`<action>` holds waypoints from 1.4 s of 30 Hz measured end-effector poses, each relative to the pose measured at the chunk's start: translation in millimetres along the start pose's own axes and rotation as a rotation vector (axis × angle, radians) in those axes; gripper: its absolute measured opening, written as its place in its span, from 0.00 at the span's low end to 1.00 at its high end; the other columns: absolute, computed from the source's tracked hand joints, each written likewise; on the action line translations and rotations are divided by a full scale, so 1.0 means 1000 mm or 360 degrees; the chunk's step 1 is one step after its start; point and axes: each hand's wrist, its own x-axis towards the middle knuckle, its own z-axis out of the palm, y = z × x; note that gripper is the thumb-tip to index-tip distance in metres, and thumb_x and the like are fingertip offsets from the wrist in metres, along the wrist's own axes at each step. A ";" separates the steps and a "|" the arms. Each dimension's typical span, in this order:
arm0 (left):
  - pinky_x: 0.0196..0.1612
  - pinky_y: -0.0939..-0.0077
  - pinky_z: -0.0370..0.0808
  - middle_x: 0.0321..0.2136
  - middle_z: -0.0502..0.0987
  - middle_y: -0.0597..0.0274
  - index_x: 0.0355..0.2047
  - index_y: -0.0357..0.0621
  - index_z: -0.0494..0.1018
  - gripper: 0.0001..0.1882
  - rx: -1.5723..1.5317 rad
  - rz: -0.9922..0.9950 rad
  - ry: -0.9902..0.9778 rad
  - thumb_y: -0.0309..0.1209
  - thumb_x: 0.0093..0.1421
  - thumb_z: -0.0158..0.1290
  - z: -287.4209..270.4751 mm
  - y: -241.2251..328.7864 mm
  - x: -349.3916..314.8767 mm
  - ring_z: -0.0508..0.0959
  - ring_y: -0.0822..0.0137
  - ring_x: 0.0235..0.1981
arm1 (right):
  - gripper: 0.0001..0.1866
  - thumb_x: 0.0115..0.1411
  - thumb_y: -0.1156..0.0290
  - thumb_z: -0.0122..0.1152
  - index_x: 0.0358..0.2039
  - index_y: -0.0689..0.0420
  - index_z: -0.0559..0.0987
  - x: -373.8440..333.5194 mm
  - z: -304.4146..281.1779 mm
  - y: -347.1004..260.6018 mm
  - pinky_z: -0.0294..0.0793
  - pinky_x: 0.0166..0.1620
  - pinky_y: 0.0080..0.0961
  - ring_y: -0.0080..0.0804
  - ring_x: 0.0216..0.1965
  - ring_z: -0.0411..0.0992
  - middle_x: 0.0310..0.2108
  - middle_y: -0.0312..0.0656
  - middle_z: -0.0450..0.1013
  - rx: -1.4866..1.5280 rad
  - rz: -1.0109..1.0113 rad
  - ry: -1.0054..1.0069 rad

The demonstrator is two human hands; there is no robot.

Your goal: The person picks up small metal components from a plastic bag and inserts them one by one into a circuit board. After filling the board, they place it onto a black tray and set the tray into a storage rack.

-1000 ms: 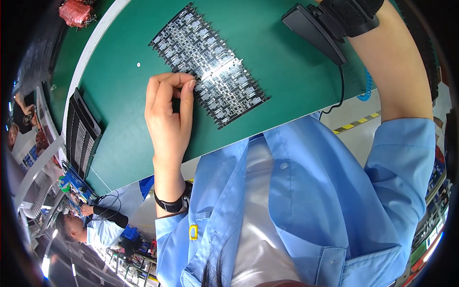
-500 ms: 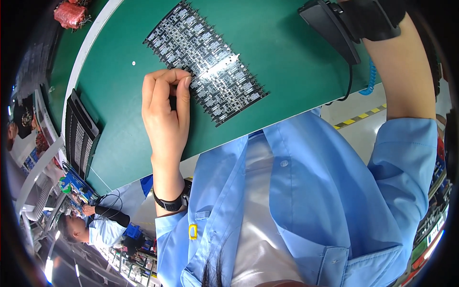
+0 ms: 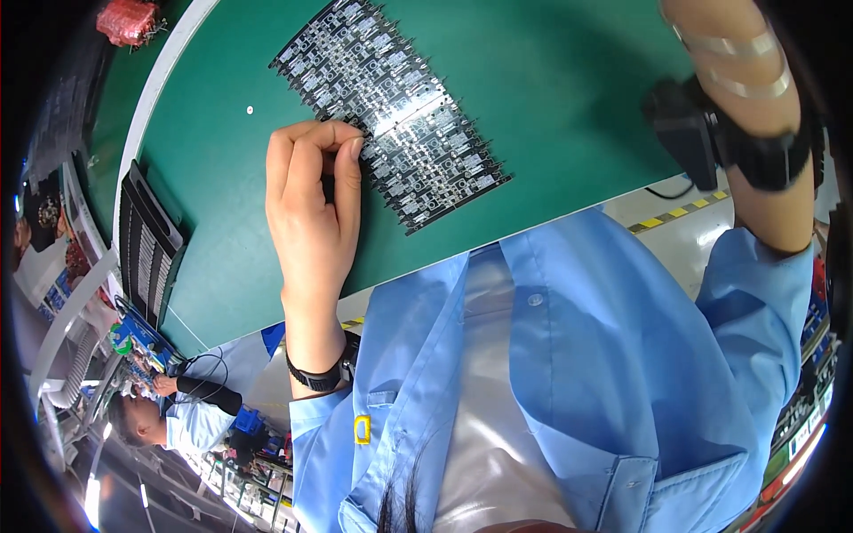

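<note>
A black circuit board panel (image 3: 418, 151) with rows of small pale parts and toothed edges lies at a slant on the green tabletop (image 3: 218, 231). Light glares off its middle. At the panel's left edge is my left hand (image 3: 315, 195), thumb and fingertips pinched together on the rim. My right forearm (image 3: 746, 80) rises along the right side, with a black device (image 3: 689, 124) strapped around it. My right hand itself is cut off by the top edge of the picture.
A black slotted rack (image 3: 147, 249) stands by the table's left rim. Red bubble-wrapped goods (image 3: 127, 22) lie at the upper left. A small white disc (image 3: 250, 110) sits on the tabletop. Beyond the table at lower left, a co-worker (image 3: 187, 413) works among cables and equipment.
My right forearm has moved up and outward, carrying the strapped device to the right. The panel appears slightly shifted in the picture; my left hand keeps its pinch at its edge.
</note>
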 end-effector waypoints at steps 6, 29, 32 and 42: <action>0.32 0.74 0.72 0.33 0.72 0.56 0.32 0.37 0.73 0.03 0.0045 -0.0032 0.0025 0.20 0.56 0.55 -0.001 -0.005 -0.003 0.74 0.62 0.30 | 0.07 0.57 0.74 0.53 0.33 0.65 0.74 -0.043 -0.018 -0.050 0.71 0.36 0.30 0.42 0.30 0.71 0.26 0.47 0.69 0.1396 0.0234 -0.0280; 0.35 0.70 0.72 0.33 0.72 0.55 0.32 0.36 0.72 0.03 0.0087 0.0152 -0.0137 0.20 0.56 0.54 -0.010 0.000 0.008 0.74 0.59 0.33 | 0.08 0.52 0.78 0.59 0.30 0.57 0.68 -0.079 0.029 -0.107 0.66 0.33 0.34 0.40 0.29 0.67 0.27 0.39 0.66 0.1720 0.0339 0.0468; 0.36 0.70 0.72 0.33 0.72 0.55 0.32 0.36 0.72 0.03 0.0102 0.0134 -0.0137 0.20 0.56 0.54 -0.010 0.001 0.009 0.74 0.59 0.33 | 0.08 0.52 0.78 0.58 0.30 0.57 0.68 -0.078 0.030 -0.108 0.67 0.33 0.34 0.41 0.29 0.68 0.27 0.40 0.67 0.1709 0.0339 0.0488; 0.34 0.71 0.72 0.32 0.73 0.57 0.32 0.38 0.74 0.07 0.0141 0.0121 -0.0051 0.20 0.52 0.58 -0.004 0.000 0.003 0.75 0.61 0.32 | 0.08 0.52 0.78 0.58 0.30 0.57 0.68 -0.079 0.032 -0.108 0.67 0.34 0.34 0.41 0.30 0.68 0.28 0.40 0.68 0.1710 0.0329 0.0509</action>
